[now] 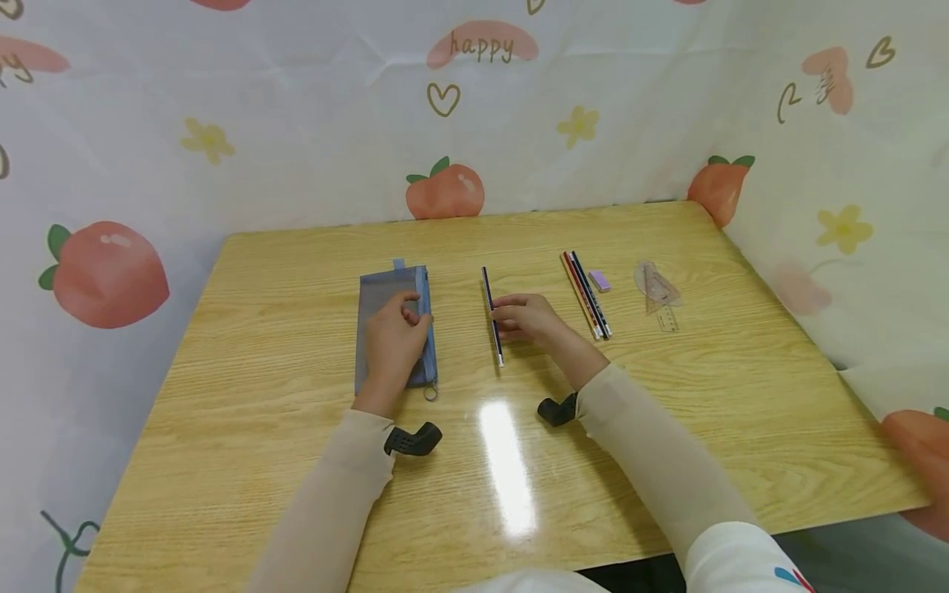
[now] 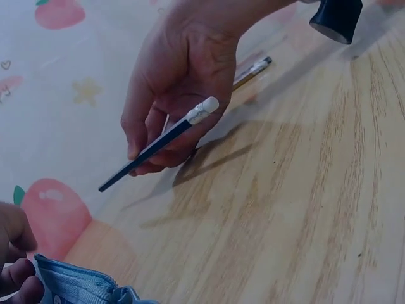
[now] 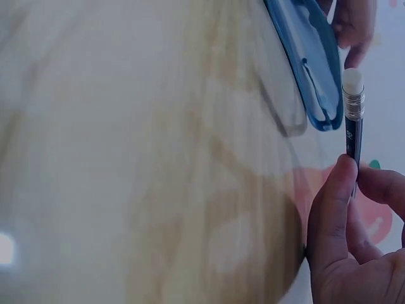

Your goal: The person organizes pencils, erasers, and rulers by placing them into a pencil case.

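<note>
Head view looks down; closer wrist views share one pencil (image 2: pixel 159 145).

A dark pencil (image 1: pixel 496 333), white eraser (image 3: pixel 352 80) toward the near side, is pinched above the wooden surface (image 1: pixel 282 371) in a person's right hand (image 1: pixel 528 318). Nearby, beneath the left hand (image 1: pixel 396 342), a gray pouch (image 1: pixel 374 295) trimmed in blue shows its zippered mouth parted, a ring (image 1: pixel 431 394) at its near corner.

The desk (image 1: pixel 259 346) shows glossy wood grain, the pouch (image 1: pixel 372 301) matt cloth, the held pencil (image 1: pixel 497 342) a shiny metal ferrule (image 3: pixel 355 106), and the rulers (image 1: pixel 656 287) nearest the right edge clear plastic.
</note>
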The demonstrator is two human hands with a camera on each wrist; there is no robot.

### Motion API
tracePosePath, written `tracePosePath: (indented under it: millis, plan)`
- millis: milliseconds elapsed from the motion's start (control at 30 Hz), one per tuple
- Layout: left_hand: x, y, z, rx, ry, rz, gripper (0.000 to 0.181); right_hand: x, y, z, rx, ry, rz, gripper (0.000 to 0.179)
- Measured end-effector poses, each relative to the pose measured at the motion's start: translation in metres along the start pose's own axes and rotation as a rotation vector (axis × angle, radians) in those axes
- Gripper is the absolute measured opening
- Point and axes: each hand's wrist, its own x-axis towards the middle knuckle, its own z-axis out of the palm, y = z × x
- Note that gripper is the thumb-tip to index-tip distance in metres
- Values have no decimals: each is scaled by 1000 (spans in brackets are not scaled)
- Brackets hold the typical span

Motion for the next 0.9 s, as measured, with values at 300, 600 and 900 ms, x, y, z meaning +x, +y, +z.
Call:
tracePosePath:
  millis: [300, 600, 900]
  plan:
    - [0, 1, 3, 59, -32, 2, 40, 0, 1, 7, 6, -11, 4, 33]
    - [0, 2, 5, 11, -44, -36, 37, -1, 1, 14, -6, -14, 11, 32]
    - [0, 5, 5, -100, -43, -67, 34, -2, 1, 22, 4, -54, 17, 33]
